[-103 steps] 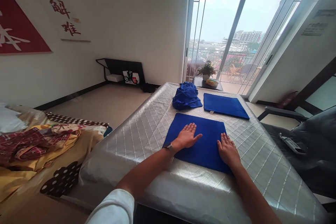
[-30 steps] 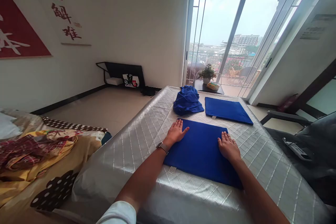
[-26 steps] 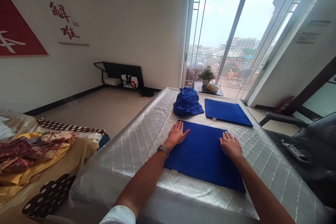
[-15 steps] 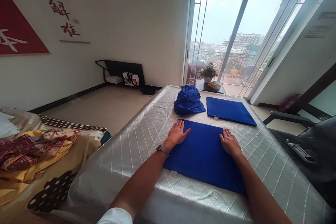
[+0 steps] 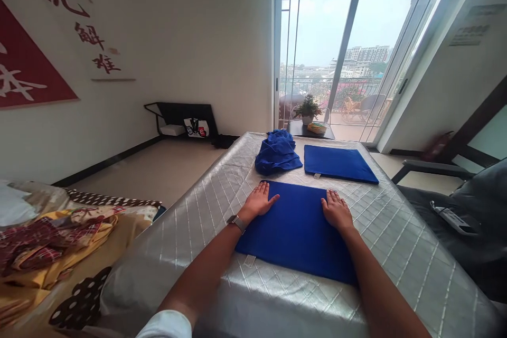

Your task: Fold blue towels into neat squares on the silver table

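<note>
A folded blue towel [image 5: 296,229] lies flat near the front of a silver quilted mattress [image 5: 206,211]. My left hand [image 5: 259,202] lies open and flat on the towel's far left corner, a watch on its wrist. On the towel's far right edge rests my right hand [image 5: 336,210], fingers stretched out. Behind them sit a crumpled heap of blue cloths [image 5: 276,152] and a second flat folded blue towel [image 5: 338,163].
Patterned bedding [image 5: 51,232] is piled low on the left. A dark chair with a remote [image 5: 451,217] stands to the right. Beyond the mattress a small table holds a potted plant [image 5: 307,110] before glass sliding doors. A black rack [image 5: 182,116] leans by the wall.
My left hand slid from the towel's middle out to its far left corner; my right hand stayed on the right edge. The camera view shifted slightly.
</note>
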The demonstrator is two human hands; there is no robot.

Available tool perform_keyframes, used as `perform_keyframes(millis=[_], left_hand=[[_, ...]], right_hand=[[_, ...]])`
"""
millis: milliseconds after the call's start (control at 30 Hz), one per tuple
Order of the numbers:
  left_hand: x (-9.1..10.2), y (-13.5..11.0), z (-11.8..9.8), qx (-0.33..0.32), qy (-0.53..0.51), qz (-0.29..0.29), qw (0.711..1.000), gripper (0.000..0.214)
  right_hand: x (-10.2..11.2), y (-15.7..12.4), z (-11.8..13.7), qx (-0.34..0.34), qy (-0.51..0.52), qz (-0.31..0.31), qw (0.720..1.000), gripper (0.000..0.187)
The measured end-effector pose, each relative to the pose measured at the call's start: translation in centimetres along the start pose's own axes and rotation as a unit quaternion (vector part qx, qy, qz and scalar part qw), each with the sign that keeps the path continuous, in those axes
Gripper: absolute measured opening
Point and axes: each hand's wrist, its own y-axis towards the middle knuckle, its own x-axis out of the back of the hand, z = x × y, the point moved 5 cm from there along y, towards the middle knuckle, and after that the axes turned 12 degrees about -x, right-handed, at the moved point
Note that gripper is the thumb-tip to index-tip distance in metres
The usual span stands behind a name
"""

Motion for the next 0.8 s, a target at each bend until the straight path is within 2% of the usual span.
perform_keyframes(millis=[100, 200, 300, 400, 500, 567, 633, 800], left_hand=[[0.8, 0.9, -0.8, 0.039, 0.014, 0.029, 0.999, 0.095], [1.4, 2.6, -3.9, 0.048, 0.018, 0.033, 0.998, 0.099], [1.1, 4.8, -10.0, -0.064, 0.013, 0.001, 0.998, 0.093], [0.0, 6.5, -16.2, -0.201, -0.007, -0.039, 0.979, 0.081], [-1.4, 7.3, -19.4, -0.248, -0.03, -0.061, 0.966, 0.074], [-2.0, 7.4, -19.8, -0.24, -0.038, -0.068, 0.968, 0.072], [-2.4, 7.3, -19.1, -0.228, -0.041, -0.069, 0.97, 0.071], [-2.3, 6.5, -15.4, -0.183, -0.039, -0.063, 0.98, 0.075]], right_hand=[[0.0, -0.1, 0.0, -0.003, 0.009, -0.005, 1.0, 0.065], [-0.1, 0.0, 0.1, -0.003, 0.014, -0.008, 1.0, 0.065], [-0.2, 0.1, 0.0, -0.004, 0.013, -0.01, 1.0, 0.065], [-0.4, 0.0, -0.2, 0.008, -0.004, -0.007, 1.0, 0.063], [-0.4, -0.3, -0.4, 0.025, -0.027, -0.006, 0.999, 0.063], [-0.3, -0.4, -0.4, 0.028, -0.032, -0.01, 0.999, 0.063], [-0.2, -0.4, -0.4, 0.025, -0.028, -0.011, 0.999, 0.063], [-0.2, -0.1, -0.1, 0.009, -0.001, -0.006, 1.0, 0.064]])
